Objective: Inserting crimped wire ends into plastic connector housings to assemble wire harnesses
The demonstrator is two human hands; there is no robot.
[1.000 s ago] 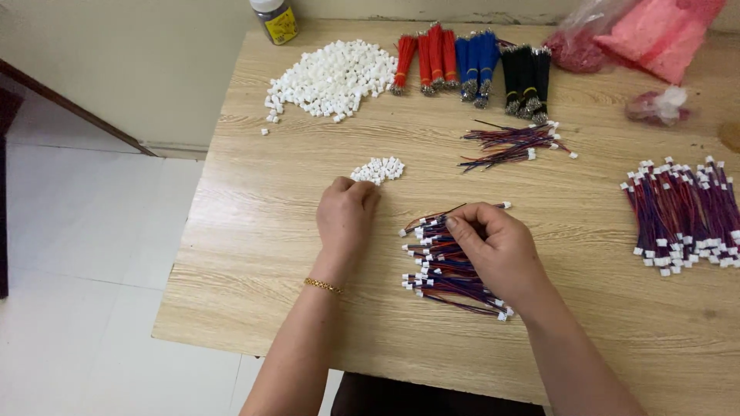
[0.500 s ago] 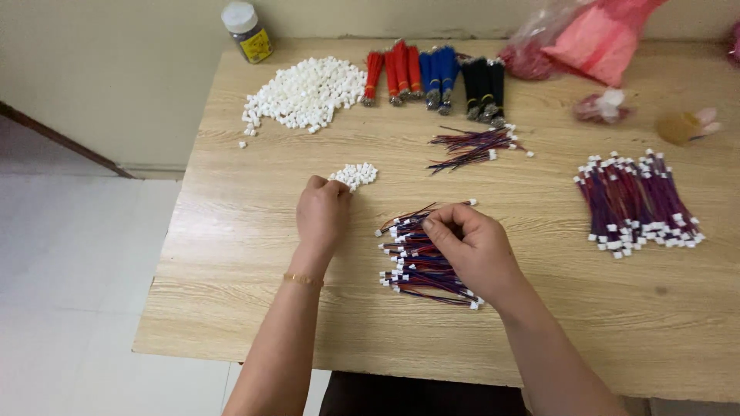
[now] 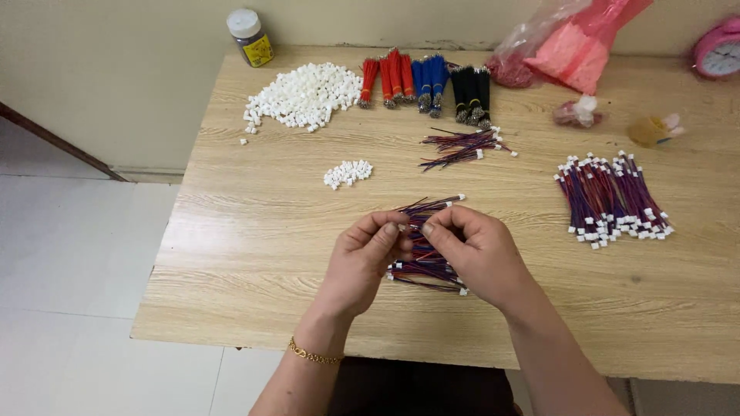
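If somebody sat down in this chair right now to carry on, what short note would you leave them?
Left hand and right hand: fingertips pinched together above the wire pile; what they pinch is too small to tell.
Small heap of white connectors lies just ahead, the big heap at the far left.
Done: bundle of wires with white ends on the right.
Left: the pile under the hands, loose wires, and the red, blue and black wire bunches.
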